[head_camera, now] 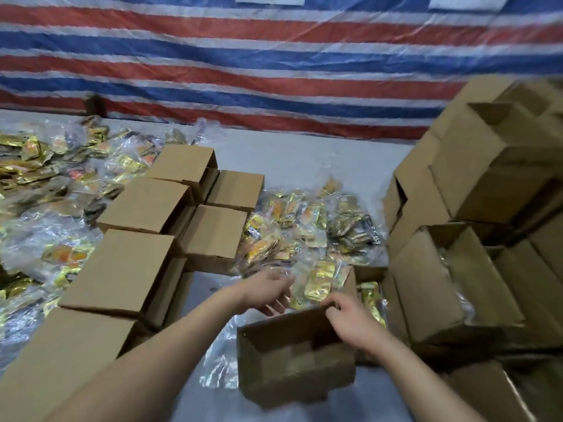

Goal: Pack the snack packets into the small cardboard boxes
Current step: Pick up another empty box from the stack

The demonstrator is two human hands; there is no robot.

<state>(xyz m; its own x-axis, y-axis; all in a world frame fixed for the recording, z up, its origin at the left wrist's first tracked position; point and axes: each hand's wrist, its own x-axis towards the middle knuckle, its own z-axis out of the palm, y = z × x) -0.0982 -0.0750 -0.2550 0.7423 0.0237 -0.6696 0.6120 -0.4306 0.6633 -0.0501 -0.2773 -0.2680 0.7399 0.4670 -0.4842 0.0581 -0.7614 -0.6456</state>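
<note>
Holding the far rim of an open small cardboard box [297,357], the right hand [353,322] has its fingers curled over the edge, steadying the box near the bottom centre of the view. Just at ten o'clock from that grip, the left hand [269,292] reaches over the box's far-left corner toward a clear bag of gold snack packets [318,283]; its fingers look loosely spread and touch or nearly touch the plastic, but motion blur keeps me from telling whether anything is pinched. That bag lies just beyond the box rim, at about twelve o'clock from the right grip, so the goods sit next to both hands.

As far as can be seen, the inside of the held box shows only cardboard, so I judge this one not yet filled. Beyond, at one o'clock, a loose heap of bagged packets [307,226] waits on the pale tabletop [304,156]. At three o'clock, a tall stack of boxes [475,239] rises; at least one open top there shows clear plastic inside, which suggests some are already packed. At nine to eleven o'clock, a row of boxes lying on their sides [146,205] runs away from the viewer, apparently empty, and past them a large spread of packets [54,166] covers the left of the tabletop. A striped tarpaulin [274,56] hangs behind. Much packing appears to remain.
</note>
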